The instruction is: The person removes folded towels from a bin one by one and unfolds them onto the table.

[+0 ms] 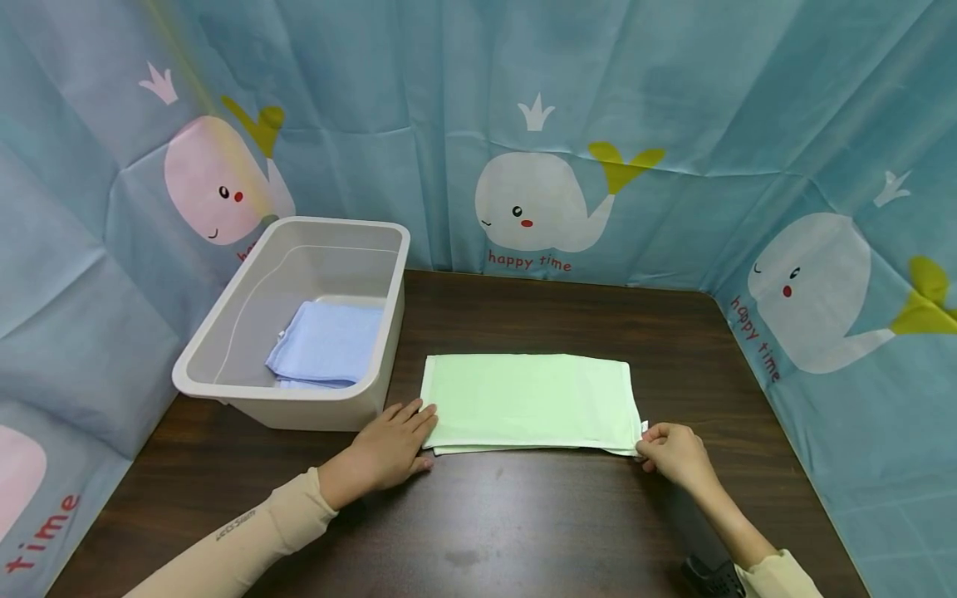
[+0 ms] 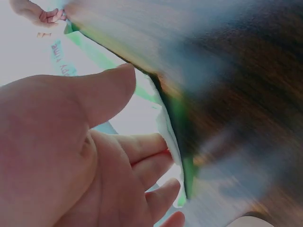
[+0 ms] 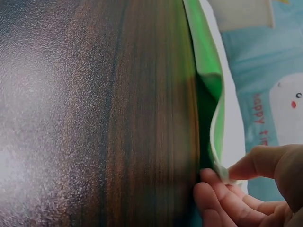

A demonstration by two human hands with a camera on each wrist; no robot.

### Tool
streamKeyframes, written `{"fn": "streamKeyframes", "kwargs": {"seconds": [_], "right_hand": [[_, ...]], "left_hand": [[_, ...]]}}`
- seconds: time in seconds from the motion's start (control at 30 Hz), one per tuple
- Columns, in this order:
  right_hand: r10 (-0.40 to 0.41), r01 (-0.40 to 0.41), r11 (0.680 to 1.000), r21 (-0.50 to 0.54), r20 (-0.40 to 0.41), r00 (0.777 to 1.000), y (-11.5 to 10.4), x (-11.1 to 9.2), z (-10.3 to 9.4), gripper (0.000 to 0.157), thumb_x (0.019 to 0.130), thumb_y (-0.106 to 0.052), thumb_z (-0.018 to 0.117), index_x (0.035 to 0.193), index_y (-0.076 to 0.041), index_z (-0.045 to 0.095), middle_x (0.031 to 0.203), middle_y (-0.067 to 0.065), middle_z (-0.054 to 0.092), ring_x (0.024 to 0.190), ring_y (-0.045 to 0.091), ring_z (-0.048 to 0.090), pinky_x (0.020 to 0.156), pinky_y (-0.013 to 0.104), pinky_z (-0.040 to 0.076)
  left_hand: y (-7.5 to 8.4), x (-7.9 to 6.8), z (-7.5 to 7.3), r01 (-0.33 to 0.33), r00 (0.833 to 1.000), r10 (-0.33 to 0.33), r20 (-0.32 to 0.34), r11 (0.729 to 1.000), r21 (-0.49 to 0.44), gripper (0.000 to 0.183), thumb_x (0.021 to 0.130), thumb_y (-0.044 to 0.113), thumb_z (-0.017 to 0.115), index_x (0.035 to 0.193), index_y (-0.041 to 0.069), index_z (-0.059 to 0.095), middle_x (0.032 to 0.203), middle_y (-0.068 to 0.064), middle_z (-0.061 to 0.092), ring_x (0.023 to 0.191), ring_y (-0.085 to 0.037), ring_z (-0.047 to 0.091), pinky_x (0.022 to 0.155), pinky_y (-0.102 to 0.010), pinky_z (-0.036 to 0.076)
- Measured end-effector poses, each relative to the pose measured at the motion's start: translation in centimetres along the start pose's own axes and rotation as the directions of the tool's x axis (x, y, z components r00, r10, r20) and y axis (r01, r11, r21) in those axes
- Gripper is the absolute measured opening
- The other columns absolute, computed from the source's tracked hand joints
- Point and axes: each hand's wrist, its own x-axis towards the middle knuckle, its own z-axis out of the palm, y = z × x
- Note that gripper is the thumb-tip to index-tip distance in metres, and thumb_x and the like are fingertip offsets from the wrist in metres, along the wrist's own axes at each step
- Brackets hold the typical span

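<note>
A light green cloth (image 1: pixel 527 403), folded into a long rectangle, lies on the table. At its near right corner my right hand (image 1: pixel 676 455) pinches the edge between thumb and fingers, beside a small white tag (image 1: pixel 644 426). In the right wrist view the cloth edge (image 3: pixel 215 137) is lifted a little off the wood there. My left hand (image 1: pixel 392 444) lies with fingers extended at the cloth's left end, fingertips right at its edge. The left wrist view shows the thumb apart from the other fingers (image 2: pixel 147 146), which touch the cloth's side.
A grey plastic tub (image 1: pixel 389 332) stands at the back left, close beside my left hand. Inside it lies a folded blue cloth (image 1: pixel 329 340). A blue curtain (image 1: pixel 419 100) with printed whales encloses the dark wooden table (image 1: pixel 508 531) at the back and both sides.
</note>
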Motion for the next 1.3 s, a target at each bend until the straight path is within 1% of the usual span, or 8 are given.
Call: {"fn": "streamKeyframes", "kwargs": {"seconds": [0.47,0.5,0.83,0.97,1.07,1.17,1.23,1.3], "right_hand": [[-0.016,0.020,0.999,-0.036,0.098,0.995,-0.1,-0.2,-0.2,0.011,0.080,-0.017,0.066,0.076,-0.006,0.066,0.062,0.000,0.069,0.053,0.012,0.063,0.050,0.026,0.044],[-0.018,0.022,0.999,-0.037,0.106,0.994,-0.1,-0.2,-0.2,0.011,0.080,-0.017,0.066,0.076,-0.006,0.067,0.062,0.000,0.070,0.052,0.012,0.063,0.049,0.026,0.045],[0.008,-0.003,1.000,-0.030,0.177,0.984,-0.4,0.0,-0.7,0.012,0.080,-0.015,0.065,0.073,-0.006,0.068,0.062,0.002,0.069,0.052,0.013,0.063,0.050,0.028,0.048],[-0.004,0.018,0.997,-0.077,0.177,0.984,-0.4,0.0,-0.8,0.014,0.080,-0.019,0.066,0.071,-0.008,0.068,0.060,0.000,0.068,0.052,0.013,0.063,0.051,0.028,0.047],[-0.045,0.063,0.991,-0.120,0.148,0.988,-0.3,0.1,-1.0,0.018,0.080,-0.024,0.069,0.069,-0.010,0.066,0.056,-0.001,0.065,0.050,0.012,0.060,0.050,0.027,0.044],[-0.130,0.142,0.982,-0.122,0.100,0.986,-0.3,0.3,-1.3,0.020,0.080,-0.027,0.071,0.071,-0.011,0.063,0.055,-0.002,0.062,0.050,0.011,0.055,0.049,0.025,0.041],[-0.209,0.215,0.971,-0.101,0.066,0.976,-0.4,0.4,-1.3,0.018,0.080,-0.027,0.073,0.074,-0.013,0.063,0.059,-0.003,0.062,0.052,0.009,0.053,0.049,0.023,0.041],[-0.298,0.300,0.950,-0.090,0.034,0.954,-0.5,0.6,-1.1,0.016,0.080,-0.027,0.074,0.077,-0.015,0.064,0.063,-0.004,0.063,0.054,0.004,0.053,0.051,0.021,0.042]], "left_hand": [[-0.2,-0.4,0.1,0.004,1.000,-0.002,-0.017,0.997,0.076,0.061,0.094,0.041,0.052,0.143,0.007,0.040,0.153,-0.008,0.036,0.145,-0.029,0.028,0.115,-0.048,0.029],[0.0,-0.5,-0.4,0.004,1.000,-0.004,-0.008,0.998,0.067,0.060,0.094,0.039,0.053,0.142,0.005,0.040,0.152,-0.009,0.037,0.144,-0.030,0.029,0.115,-0.049,0.029],[-0.2,-0.3,-0.2,0.014,1.000,-0.013,-0.017,0.998,0.059,0.061,0.094,0.038,0.054,0.142,0.004,0.040,0.152,-0.009,0.037,0.144,-0.030,0.029,0.115,-0.049,0.029],[-0.3,-0.2,-0.2,0.006,1.000,-0.005,-0.021,0.998,0.055,0.060,0.094,0.038,0.053,0.142,0.004,0.040,0.152,-0.009,0.036,0.145,-0.030,0.028,0.116,-0.049,0.028],[-0.3,-0.2,-0.1,-0.012,1.000,0.013,-0.022,0.999,0.047,0.059,0.095,0.037,0.052,0.143,0.006,0.039,0.153,-0.009,0.036,0.145,-0.030,0.026,0.116,-0.048,0.026],[-0.3,-0.3,-0.1,-0.048,0.999,0.048,-0.015,0.998,0.039,0.059,0.095,0.038,0.051,0.145,0.009,0.037,0.154,-0.006,0.033,0.146,-0.028,0.025,0.118,-0.047,0.025],[-0.1,-0.3,0.0,-0.088,0.996,0.088,-0.013,0.995,0.039,0.060,0.096,0.039,0.050,0.146,0.011,0.035,0.155,-0.005,0.032,0.147,-0.027,0.024,0.118,-0.046,0.025],[0.2,-0.3,0.1,-0.130,0.991,0.131,-0.014,0.991,0.041,0.060,0.096,0.040,0.049,0.148,0.012,0.033,0.156,-0.003,0.030,0.147,-0.025,0.023,0.118,-0.046,0.025]]}}
